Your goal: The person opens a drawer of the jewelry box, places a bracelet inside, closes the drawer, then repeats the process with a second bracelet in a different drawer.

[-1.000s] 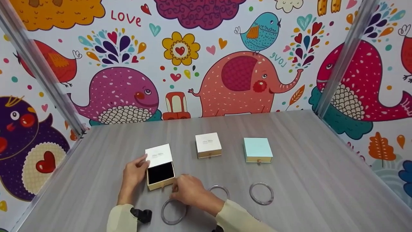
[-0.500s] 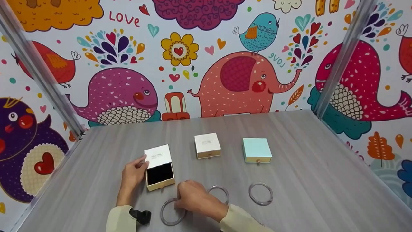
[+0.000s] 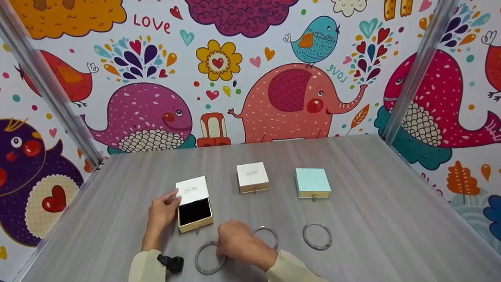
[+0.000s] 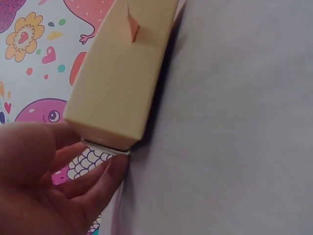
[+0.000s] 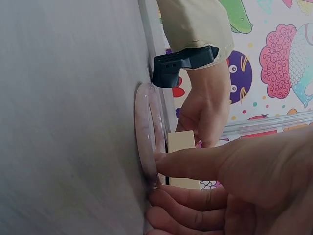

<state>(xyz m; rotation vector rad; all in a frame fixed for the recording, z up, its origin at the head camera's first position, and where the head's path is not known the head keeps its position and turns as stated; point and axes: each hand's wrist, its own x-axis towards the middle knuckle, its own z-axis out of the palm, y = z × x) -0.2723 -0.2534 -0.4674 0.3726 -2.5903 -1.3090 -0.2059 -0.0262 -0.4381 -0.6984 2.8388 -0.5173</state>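
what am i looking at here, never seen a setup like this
No machine here: this is bare-handed work. The wide picture comes from a camera on the person's head, the two close ones from wrist cameras. On the table are an open white box, a closed white box, a pale turquoise box and three rings: the left ring, the middle ring, partly hidden, and the right ring. The left hand holds the open white box by its side; the right hand pinches the left ring.
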